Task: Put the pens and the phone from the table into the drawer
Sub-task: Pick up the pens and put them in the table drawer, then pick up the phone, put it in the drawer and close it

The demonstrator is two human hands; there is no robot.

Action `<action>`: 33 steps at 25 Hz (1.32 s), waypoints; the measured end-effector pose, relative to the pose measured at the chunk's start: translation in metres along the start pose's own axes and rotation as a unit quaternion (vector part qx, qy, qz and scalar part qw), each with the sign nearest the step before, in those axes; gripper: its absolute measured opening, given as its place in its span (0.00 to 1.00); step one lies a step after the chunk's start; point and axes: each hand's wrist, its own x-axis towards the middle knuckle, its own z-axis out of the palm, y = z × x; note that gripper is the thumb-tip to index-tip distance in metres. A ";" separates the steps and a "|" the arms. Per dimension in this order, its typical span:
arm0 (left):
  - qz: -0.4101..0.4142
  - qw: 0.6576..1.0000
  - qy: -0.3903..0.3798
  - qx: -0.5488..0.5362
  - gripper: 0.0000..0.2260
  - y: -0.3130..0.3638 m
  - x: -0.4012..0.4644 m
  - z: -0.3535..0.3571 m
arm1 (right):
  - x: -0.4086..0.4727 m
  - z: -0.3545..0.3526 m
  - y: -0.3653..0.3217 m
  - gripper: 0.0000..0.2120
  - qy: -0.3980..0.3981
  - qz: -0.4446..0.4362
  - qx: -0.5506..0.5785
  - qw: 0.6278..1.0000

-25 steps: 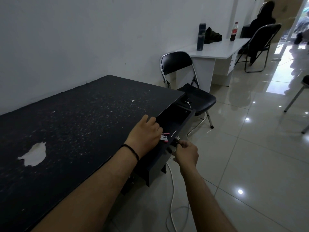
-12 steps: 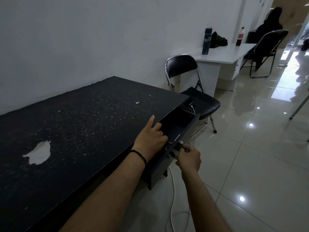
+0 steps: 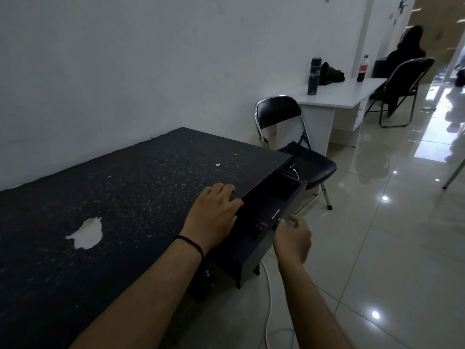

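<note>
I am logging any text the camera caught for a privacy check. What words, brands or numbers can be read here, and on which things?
No text can be read in this picture.
Red label on the cola bottle: too small and blurred to read.
Band on the dark tall bottle: pale marks, unreadable.
Things in the open drawer: a red patch and a white line show, no legible print.
Black table: only scuffs and a chipped white patch.

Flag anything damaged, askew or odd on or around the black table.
The table has a pale patch left of the left hand where the black surface has peeled away, plus white flecks across the top. A white cable trails on the floor below the open drawer.
</note>
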 end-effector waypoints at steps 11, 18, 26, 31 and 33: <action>-0.226 0.973 0.043 0.035 0.18 -0.128 -0.140 -0.056 | -0.169 0.096 -0.090 0.16 -0.111 -0.365 -0.066 0.922; -0.431 0.899 0.014 0.077 0.19 -0.227 -0.295 -0.069 | -0.324 0.191 -0.103 0.18 -0.281 -0.502 -0.098 0.812; -0.578 0.807 -0.008 0.120 0.16 -0.322 -0.423 -0.089 | -0.458 0.280 -0.110 0.18 -0.367 -0.592 -0.109 0.709; -0.637 0.759 -0.032 0.127 0.19 -0.369 -0.473 -0.076 | -0.516 0.338 -0.102 0.20 -0.417 -0.590 -0.133 0.678; -0.659 0.742 -0.018 0.122 0.20 -0.385 -0.481 -0.069 | -0.524 0.353 -0.097 0.19 -0.421 -0.601 -0.148 0.663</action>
